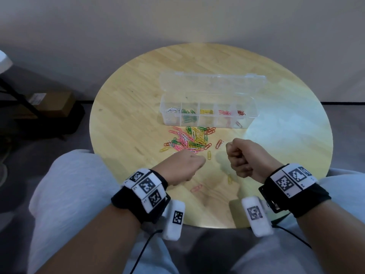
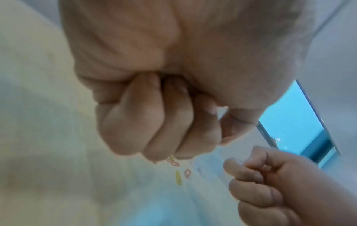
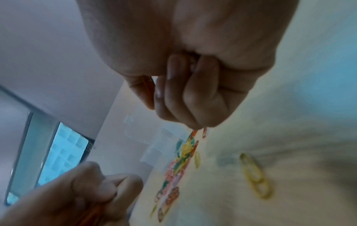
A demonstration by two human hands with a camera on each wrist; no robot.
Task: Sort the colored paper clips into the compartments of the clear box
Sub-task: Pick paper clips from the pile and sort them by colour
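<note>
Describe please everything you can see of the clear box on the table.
The clear box looks like transparent plastic, long and narrow, with its hinged lid open and leaning back. Dividers split it into five compartments in a row, holding from left to right white, green, yellow, pink and red clips. It stands on the round wooden table, behind the loose clip pile. Neither hand touches it.

Dim, soft light is seen overhead; a pale glare is cast on the surface (image 1: 276, 131); both wrist views are blurred.

Round wooden table (image 1: 126, 119) bearing the clear box (image 1: 207, 115); loose paper clips (image 1: 189, 140) lie just before the box.
</note>
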